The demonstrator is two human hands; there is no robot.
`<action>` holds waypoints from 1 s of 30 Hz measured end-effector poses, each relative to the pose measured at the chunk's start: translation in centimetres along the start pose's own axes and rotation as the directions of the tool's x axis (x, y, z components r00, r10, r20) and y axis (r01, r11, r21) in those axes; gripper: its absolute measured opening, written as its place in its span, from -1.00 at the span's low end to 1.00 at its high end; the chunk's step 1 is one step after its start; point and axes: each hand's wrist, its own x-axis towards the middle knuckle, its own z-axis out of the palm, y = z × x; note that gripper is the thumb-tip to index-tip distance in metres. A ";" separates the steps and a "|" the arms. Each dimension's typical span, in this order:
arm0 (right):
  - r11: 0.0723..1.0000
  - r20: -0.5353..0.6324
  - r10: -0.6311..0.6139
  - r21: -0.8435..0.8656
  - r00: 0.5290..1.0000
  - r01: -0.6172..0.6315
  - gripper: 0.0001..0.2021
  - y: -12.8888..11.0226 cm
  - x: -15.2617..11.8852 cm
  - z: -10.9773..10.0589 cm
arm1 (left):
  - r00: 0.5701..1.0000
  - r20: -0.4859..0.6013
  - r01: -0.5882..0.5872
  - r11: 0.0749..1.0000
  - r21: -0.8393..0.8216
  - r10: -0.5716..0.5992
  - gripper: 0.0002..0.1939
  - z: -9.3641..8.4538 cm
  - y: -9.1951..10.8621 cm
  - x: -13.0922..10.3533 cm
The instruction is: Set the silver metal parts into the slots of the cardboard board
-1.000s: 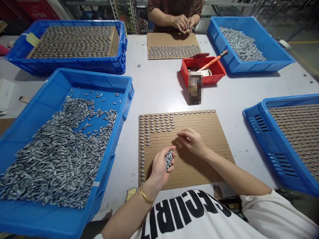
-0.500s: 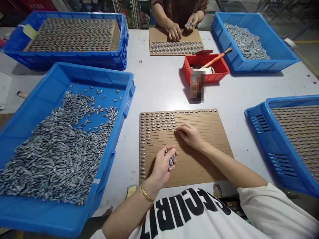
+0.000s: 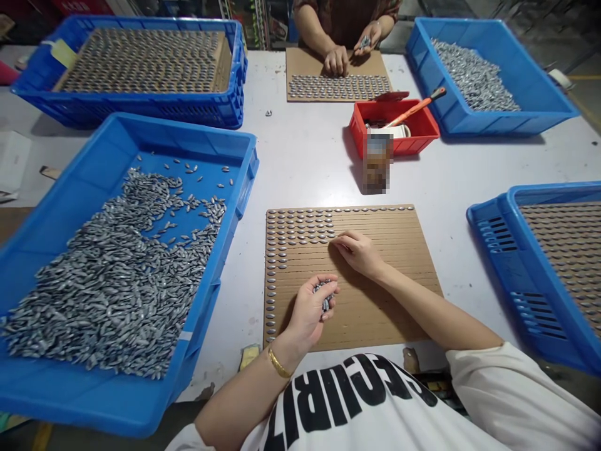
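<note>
A slotted cardboard sheet (image 3: 375,313) lies on the table before me. Small grey spindle-shaped metal pieces (image 3: 300,220) sit on it in rows at the upper left, along the far edge and down the left side. My left hand (image 3: 313,307), palm up above the sheet, is curled around a handful of these metal pieces (image 3: 325,304), with the thumb over them. At the near end of the filled rows, my right hand (image 3: 357,254) touches the cardboard, thumb and fingers pinched together. Whatever lies between those fingertips is hidden.
Left of me stands a blue bin (image 3: 235,169) of loose pieces. Behind it, a blue crate (image 3: 154,113) holds filled sheets; another crate (image 3: 498,250) is at right. Opposite, a person's hands (image 3: 336,61) work over another sheet. A red box (image 3: 417,145) and a blue bin (image 3: 539,94) stand nearby.
The view has shifted slightly, so the table's contents appear a little farther right. Both my hands keep nearly the same places over the cardboard.
</note>
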 end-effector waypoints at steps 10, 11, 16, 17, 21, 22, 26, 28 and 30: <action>0.970 0.096 -0.045 -0.235 0.994 0.067 -0.76 -0.7 0.2 -0.2 | 1.000 -0.007 0.018 1.000 -0.023 -0.018 -0.75 0.1 0.2 -0.1; 0.966 0.112 -0.052 -0.247 0.992 0.078 -0.76 -0.7 0.2 -0.3 | 1.000 -0.005 0.023 0.999 -0.029 -0.023 -0.77 0.1 0.2 -0.1; 0.961 0.106 -0.053 -0.266 0.993 0.079 -0.75 -0.6 0.1 -0.1 | 1.000 -0.002 0.015 0.999 -0.036 -0.015 -0.77 0.1 0.0 0.1; 0.962 0.101 -0.050 -0.261 0.994 0.075 -0.75 -0.5 0.1 0.0 | 1.000 -0.003 0.009 1.000 -0.029 -0.009 -0.76 0.0 0.0 0.1; 0.983 0.090 -0.018 -0.178 0.996 0.034 -0.75 -0.8 0.2 -0.4 | 1.000 -0.017 -0.020 1.000 -0.007 0.020 -0.71 -0.1 0.0 0.1; 0.992 0.079 -0.001 -0.128 0.997 0.011 -0.76 -1.2 0.2 -0.6 | 0.999 -0.020 -0.029 1.000 -0.007 0.029 -0.71 -0.1 0.1 0.1; 0.951 0.137 0.138 0.260 0.981 -0.169 -0.81 -3.6 -0.6 -2.4 | 0.997 -0.029 -0.065 0.998 -0.010 0.065 -0.72 -0.1 0.3 0.0; 0.803 0.308 0.195 0.496 0.931 -0.332 -0.80 -5.0 -1.3 -3.2 | 0.996 -0.035 -0.081 0.996 -0.022 0.080 -0.73 0.0 0.3 0.1; 0.637 0.446 0.178 0.627 0.877 -0.448 -0.78 -6.1 -1.8 -3.7 | 0.995 -0.041 -0.094 0.995 -0.033 0.092 -0.73 0.0 0.3 0.1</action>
